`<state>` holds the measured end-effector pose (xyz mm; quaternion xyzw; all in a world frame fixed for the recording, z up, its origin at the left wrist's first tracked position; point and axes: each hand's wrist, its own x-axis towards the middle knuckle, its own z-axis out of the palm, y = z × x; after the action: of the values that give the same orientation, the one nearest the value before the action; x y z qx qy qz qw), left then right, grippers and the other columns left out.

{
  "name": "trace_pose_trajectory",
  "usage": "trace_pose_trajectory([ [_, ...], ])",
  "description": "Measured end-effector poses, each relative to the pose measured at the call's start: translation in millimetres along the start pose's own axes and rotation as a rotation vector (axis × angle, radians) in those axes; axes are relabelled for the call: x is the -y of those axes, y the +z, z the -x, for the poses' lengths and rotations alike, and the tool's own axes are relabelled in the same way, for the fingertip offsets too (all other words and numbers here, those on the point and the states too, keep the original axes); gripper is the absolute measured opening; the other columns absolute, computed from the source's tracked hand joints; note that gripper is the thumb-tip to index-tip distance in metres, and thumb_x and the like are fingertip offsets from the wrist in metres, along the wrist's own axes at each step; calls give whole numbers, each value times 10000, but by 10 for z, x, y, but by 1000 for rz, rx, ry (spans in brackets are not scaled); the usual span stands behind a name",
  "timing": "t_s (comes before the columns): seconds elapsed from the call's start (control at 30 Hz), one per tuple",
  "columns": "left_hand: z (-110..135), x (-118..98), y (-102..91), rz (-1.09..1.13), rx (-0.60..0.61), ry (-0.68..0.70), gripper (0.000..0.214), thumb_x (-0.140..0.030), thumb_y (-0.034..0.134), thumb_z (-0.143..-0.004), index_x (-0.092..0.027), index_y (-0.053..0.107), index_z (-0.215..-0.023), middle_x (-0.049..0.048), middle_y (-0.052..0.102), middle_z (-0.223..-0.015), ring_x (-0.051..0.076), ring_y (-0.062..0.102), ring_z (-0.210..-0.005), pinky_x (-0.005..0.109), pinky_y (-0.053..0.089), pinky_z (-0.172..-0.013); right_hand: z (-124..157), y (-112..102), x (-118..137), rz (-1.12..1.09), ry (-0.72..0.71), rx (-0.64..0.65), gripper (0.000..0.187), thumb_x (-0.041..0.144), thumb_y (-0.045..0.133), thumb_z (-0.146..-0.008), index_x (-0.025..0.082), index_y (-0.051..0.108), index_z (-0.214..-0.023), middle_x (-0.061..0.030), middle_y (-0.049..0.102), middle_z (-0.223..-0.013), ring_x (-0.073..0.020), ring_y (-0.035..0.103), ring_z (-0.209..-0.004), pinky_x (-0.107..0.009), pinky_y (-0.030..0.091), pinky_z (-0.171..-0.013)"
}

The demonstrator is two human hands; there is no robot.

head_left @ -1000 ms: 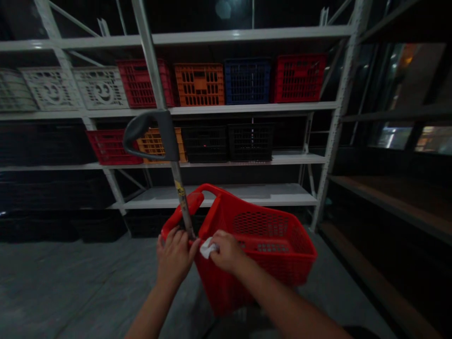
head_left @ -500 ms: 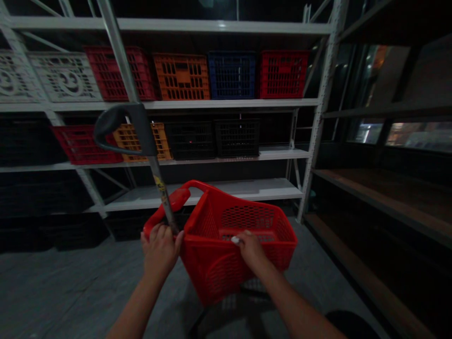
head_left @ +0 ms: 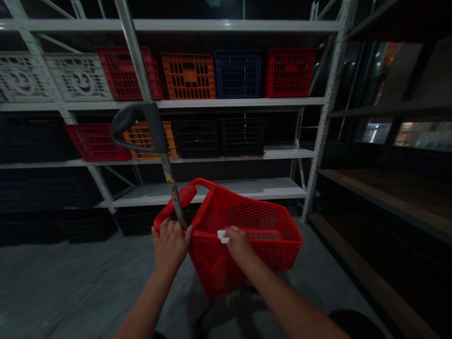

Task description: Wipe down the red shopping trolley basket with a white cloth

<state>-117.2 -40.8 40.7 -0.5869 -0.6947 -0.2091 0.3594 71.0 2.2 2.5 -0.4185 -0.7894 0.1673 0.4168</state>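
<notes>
A red plastic shopping basket stands on the floor in front of me. Its grey pull handle rises on a metal pole at the basket's left end. My left hand is closed around the base of that pole, by the red carry handle. My right hand is closed on a small white cloth and presses it on the basket's near rim.
White metal shelving fills the wall ahead, holding red, orange, blue, black and white crates. A darker wooden shelf unit runs along the right. Grey concrete floor lies to the left of the basket.
My right hand slid the cloth along the near rim, first to the right, then back left. The left hand stayed on the pole. The view swung slightly.
</notes>
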Motion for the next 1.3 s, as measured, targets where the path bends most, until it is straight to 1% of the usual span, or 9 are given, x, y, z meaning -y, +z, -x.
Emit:
trace_pose_trajectory([
  [0.1, 2, -23, -6, 7, 13, -10, 439, -470, 318, -825, -107, 561, -862, 149, 555, -988, 299, 378, -1145, 513, 201, -981, -52, 26, 65, 47, 32, 26, 333, -43, 404, -604, 154, 633, -746, -67, 628, -778, -152, 548, -735, -224, 406, -690],
  [0.3, 12, -9, 19, -6, 20, -3, 429, -451, 304, -835, -105, 554, -876, 148, 553, -991, 298, 363, -1159, 510, 196, -984, -234, 241, 375, 28, -128, 84, 339, -15, 416, -642, 161, 642, -821, -63, 642, -860, -164, 554, -810, -247, 404, -772],
  [0.43, 2, 0, 60, 15, 26, -9, 437, -447, 305, -830, -98, 560, -894, 169, 542, -1036, 306, 355, -1161, 514, 184, -987, 54, -21, -152, 96, -38, 46, 332, -19, 416, -651, 156, 658, -798, -73, 656, -836, -176, 564, -815, -270, 412, -774],
  [0.63, -9, 19, 111, 46, 24, 11, 462, -463, 273, -826, -105, 557, -896, 181, 543, -1036, 317, 357, -1157, 532, 169, -985, 728, -892, -1254, 224, 146, -148, 374, -26, 421, -620, 177, 665, -818, -62, 664, -903, -184, 576, -877, -330, 421, -830],
  [0.77, 3, 12, 115, 61, 18, 11, 432, -431, 264, -832, -114, 546, -914, 174, 531, -1056, 313, 336, -1179, 539, 153, -993, 993, -1343, -1687, 321, 316, -286, 372, -3, 424, -603, 175, 666, -821, -61, 663, -918, -200, 595, -891, -352, 427, -861],
  [0.83, 12, -2, 115, 75, 22, 0, 427, -424, 260, -834, -115, 545, -911, 174, 533, -1043, 317, 325, -1187, 550, 142, -994, 1027, -1363, -1744, 338, 374, -356, 361, 10, 411, -619, 146, 660, -842, -93, 656, -930, -218, 599, -898, -366, 428, -860],
  [0.93, 19, -22, 113, 67, 22, -18, 437, -427, 246, -837, -113, 543, -897, 176, 534, -1031, 319, 322, -1188, 556, 137, -996, 957, -1115, -1616, 337, 403, -425, 369, 8, 376, -643, 83, 638, -893, -156, 636, -962, -240, 589, -922, -383, 430, -854],
  [1.1, 7, -22, 94, 73, 18, 3, 459, -429, 237, -838, -95, 546, -897, 191, 530, -1029, 329, 334, -1175, 560, 149, -986, 804, -726, -1315, 234, 224, -309, 422, -14, 393, -607, 156, 640, -904, -79, 650, -965, -183, 588, -927, -319, 435, -870],
  [1.3, 20, -16, 78, 22, 25, 12, 429, -424, 257, -841, -108, 544, -876, 168, 547, -999, 318, 349, -1164, 545, 156, -988, 1050, -1200, -1658, 304, 364, -391, 401, 18, 386, -635, 148, 633, -922, -86, 652, -973, -201, 604, -905, -343, 452, -842],
])
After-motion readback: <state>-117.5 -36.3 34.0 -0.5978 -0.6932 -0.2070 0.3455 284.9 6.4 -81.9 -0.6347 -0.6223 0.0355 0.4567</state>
